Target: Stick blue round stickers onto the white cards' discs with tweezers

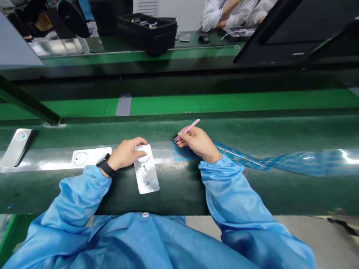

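My left hand (129,152) rests closed over the top end of a shiny silver phone back cover (146,175) that lies on the dark green bench, fingers pressed on its round white camera area. A black watch sits on that wrist. My right hand (198,143) pinches pink tweezers (187,130), tips pointing down-left at a strip of clear film with blue dot stickers (179,155). The strip (280,160) runs off to the right along the bench.
Another silver cover (89,156) lies left of my left hand, and a third (17,146) at the far left. A green conveyor belt (196,104) runs behind the bench. Black trays (147,30) and a person in white (230,15) are across it.
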Demonstrator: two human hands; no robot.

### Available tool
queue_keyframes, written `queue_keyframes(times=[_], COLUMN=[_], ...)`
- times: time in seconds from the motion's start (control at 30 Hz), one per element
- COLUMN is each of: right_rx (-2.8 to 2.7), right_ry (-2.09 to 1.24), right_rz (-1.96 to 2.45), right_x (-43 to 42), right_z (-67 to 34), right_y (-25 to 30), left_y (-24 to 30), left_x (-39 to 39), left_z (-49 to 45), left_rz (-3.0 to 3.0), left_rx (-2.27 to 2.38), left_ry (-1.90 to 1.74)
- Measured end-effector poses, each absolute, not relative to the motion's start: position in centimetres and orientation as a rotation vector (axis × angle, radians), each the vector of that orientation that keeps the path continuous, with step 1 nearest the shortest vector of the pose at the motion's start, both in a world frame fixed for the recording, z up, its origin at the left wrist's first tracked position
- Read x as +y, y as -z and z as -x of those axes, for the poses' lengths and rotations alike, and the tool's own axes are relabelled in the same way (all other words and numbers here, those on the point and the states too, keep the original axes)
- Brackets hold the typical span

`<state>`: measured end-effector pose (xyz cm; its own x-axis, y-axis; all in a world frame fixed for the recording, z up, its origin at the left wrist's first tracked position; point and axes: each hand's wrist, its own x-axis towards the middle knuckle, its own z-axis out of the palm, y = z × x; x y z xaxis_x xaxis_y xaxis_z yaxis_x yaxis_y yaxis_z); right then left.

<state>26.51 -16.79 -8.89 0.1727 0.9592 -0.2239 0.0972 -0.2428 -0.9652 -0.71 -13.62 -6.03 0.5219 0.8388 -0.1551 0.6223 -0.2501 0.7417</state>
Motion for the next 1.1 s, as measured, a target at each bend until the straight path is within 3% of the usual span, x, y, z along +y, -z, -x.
queue_keyframes(times=[0.3,0.67,0.87,1.1], right_rx=[-1.058,-1.012,-1.143,-1.187], right_ry=[-1.234,-1.234,-1.282,-1.379], right_rz=[1.586,1.561,1.454,1.525], right_x=[-16.6,-17.5,-18.8,-17.8], right_z=[-26.9,-27.2,-21.9,-18.0], right_y=[9.1,8.2,6.1,8.4], left_y=[8.5,9.1,8.6,7.7], left_x=[-15.0,-15.5,-15.7,-15.9], left_z=[1.4,2.4,2.0,2.0], left_rz=[-2.249,-2.273,-2.256,-2.334], left_rx=[0.970,1.101,1.112,1.047], left_ry=[-0.378,-0.283,-0.212,-0.113])
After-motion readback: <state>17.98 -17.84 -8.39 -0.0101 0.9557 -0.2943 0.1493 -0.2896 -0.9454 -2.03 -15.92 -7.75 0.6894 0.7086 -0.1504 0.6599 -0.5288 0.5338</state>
